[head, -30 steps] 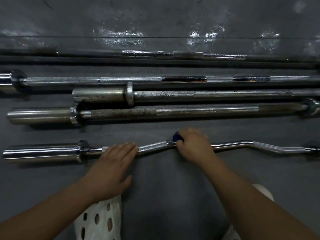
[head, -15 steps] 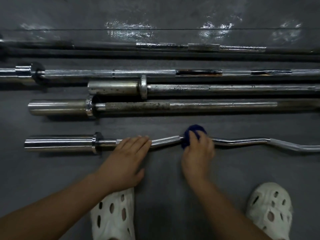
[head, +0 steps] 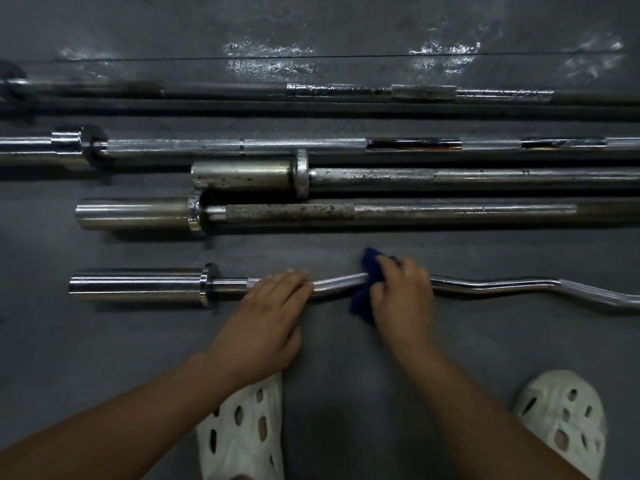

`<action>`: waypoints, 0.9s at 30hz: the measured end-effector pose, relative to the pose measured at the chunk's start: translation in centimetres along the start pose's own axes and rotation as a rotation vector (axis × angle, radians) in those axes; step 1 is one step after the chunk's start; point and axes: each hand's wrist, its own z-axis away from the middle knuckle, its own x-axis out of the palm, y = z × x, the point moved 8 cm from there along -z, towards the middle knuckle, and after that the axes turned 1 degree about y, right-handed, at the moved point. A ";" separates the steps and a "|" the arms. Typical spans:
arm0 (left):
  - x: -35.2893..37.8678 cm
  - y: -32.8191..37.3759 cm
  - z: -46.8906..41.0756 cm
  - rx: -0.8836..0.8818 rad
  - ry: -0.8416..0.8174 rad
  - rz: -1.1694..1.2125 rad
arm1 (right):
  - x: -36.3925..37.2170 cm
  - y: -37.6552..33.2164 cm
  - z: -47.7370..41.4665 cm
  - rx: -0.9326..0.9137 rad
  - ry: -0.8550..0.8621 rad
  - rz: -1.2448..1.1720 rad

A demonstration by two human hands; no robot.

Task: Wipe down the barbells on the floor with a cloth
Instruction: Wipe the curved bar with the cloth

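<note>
Blue cloth point(head: 367, 284) is wrapping the curl bar point(head: 339, 284) under your right hand point(head: 403, 292), whose fingers are curling round it, while your left hand point(head: 273, 306) is lying flat with straight fingers on the shaft to stop it rolling on the floor point(head: 104, 341). The bar is lying nearest you, apart from the other bars point(head: 415, 213), leaving open room either way.

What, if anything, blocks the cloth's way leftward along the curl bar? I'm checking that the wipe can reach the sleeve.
The left hand does: it rests flat on the curl bar, between the blue cloth gripped by the right hand and the sleeve. Nothing else lies on that stretch.
</note>
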 end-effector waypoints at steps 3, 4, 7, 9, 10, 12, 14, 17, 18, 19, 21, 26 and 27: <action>-0.5 0.2 -0.1 -0.023 0.035 0.028 | 1.1 -3.3 2.1 0.023 -0.068 -0.012; -0.6 0.3 -0.1 -0.036 0.035 0.030 | 1.8 -6.1 3.3 -0.158 -0.129 -0.017; -0.7 0.4 0.4 -0.038 0.024 0.004 | 1.5 -4.7 1.7 -0.317 -0.128 0.009; -0.6 0.2 0.6 -0.026 0.018 -0.015 | -0.3 0.3 0.5 0.049 0.047 0.028; -0.6 0.3 0.5 -0.026 0.020 -0.023 | -0.4 0.4 1.3 0.154 0.089 0.022; -0.6 0.5 0.3 -0.045 0.020 -0.013 | 1.3 -4.9 3.5 -0.010 -0.011 -0.023; -0.7 0.4 0.3 -0.066 0.014 0.008 | 2.3 -8.2 4.9 -0.329 -0.106 -0.027; -0.8 0.0 0.7 -0.028 0.009 -0.011 | 1.3 -2.0 1.5 -0.082 -0.053 -0.056; -0.8 -0.1 0.6 -0.025 0.013 -0.012 | 0.7 -0.1 1.4 0.093 0.012 -0.075; -0.8 -0.1 0.5 -0.031 0.021 -0.010 | 0.6 -0.2 1.9 0.184 0.038 -0.093; -0.7 0.2 0.3 -0.059 0.025 0.001 | 1.8 -4.2 3.5 0.055 -0.082 -0.143; -1.0 0.2 0.6 -0.046 0.037 0.008 | 1.4 -0.7 4.7 0.565 0.054 -0.783; -0.9 0.1 0.5 -0.044 0.045 0.007 | 3.0 -0.4 5.8 0.844 0.099 -0.954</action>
